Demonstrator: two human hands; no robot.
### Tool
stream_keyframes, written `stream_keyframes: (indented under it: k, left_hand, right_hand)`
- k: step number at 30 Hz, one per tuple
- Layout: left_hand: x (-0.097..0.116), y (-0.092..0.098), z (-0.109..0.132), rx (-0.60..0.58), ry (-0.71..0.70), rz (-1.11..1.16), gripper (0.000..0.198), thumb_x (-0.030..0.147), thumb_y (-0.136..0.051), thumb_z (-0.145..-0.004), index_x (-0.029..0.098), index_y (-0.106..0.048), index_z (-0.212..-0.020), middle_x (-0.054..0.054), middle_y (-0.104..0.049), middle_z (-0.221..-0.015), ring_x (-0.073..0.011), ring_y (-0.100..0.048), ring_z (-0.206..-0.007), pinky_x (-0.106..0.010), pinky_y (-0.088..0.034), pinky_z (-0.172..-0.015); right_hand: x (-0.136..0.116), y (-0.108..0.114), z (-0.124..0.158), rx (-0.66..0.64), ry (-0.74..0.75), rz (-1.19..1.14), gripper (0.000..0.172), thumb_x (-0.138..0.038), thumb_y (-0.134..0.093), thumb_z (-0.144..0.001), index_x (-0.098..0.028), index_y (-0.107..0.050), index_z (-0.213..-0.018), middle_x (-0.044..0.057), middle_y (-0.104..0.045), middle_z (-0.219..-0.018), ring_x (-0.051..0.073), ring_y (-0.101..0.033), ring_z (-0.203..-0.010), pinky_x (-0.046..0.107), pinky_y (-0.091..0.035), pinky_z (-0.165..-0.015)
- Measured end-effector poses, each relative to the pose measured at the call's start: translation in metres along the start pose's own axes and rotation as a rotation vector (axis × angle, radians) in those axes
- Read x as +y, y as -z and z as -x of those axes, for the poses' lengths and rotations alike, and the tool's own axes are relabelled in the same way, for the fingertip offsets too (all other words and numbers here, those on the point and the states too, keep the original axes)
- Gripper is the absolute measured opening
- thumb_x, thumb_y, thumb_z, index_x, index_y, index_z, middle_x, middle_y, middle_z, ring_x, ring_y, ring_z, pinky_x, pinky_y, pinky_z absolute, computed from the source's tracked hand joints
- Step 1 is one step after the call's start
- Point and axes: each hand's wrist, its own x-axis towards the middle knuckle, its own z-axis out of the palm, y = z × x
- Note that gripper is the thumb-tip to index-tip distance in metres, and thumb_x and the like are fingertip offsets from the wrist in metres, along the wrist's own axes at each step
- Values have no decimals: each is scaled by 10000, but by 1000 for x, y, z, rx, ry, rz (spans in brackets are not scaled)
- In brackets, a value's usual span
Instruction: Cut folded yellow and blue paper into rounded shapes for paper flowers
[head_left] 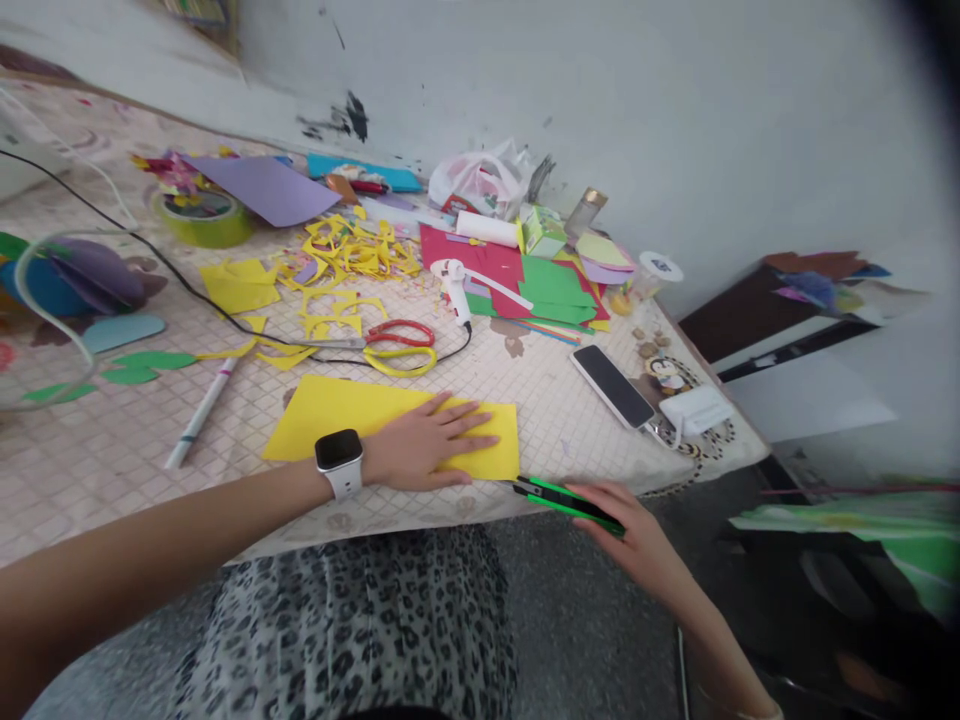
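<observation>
A sheet of yellow paper (315,415) lies near the table's front edge. My left hand (424,440) rests flat on it, fingers spread, with a watch on the wrist. In my right hand (626,530) is a green and black utility knife (562,499), gripped by its handle. The knife's tip is at the paper's near right corner; whether it touches the paper I cannot tell. Beyond the paper lie scissors (401,360) with one red and one yellow handle.
A white glue gun (454,292) with a black cord lies behind the scissors. Yellow scraps (352,250), green sheets (551,290) and a roll of tape (206,222) sit farther back. A phone (613,385) is at right, a white marker (199,415) at left.
</observation>
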Motion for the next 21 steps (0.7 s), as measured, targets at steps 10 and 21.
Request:
stream_keyframes:
  k: [10, 21]
  left_hand:
    - [-1, -2, 1, 42, -20, 25, 582, 546, -362, -966, 298, -321, -1490, -54, -262, -1597, -284, -207, -1471, -527, -109, -1180]
    - [0, -1, 1, 45, 6, 26, 494, 455, -270, -1013, 302, -356, -1474, -30, -330, -1572, -230, -220, -1470, -479, -106, -1188]
  right_hand:
    - [-10, -5, 2, 40, -15, -21, 309, -264, -587, -910, -262, -647, -1213, 85, -679, -1117, 252, -643, -1042, 405, -544, -898]
    - [-20, -16, -3, 36, -22, -15, 332, -262, -585, -913, -249, -636, -1241, 98, -655, -1125, 258, -621, -1072, 414, -522, -925]
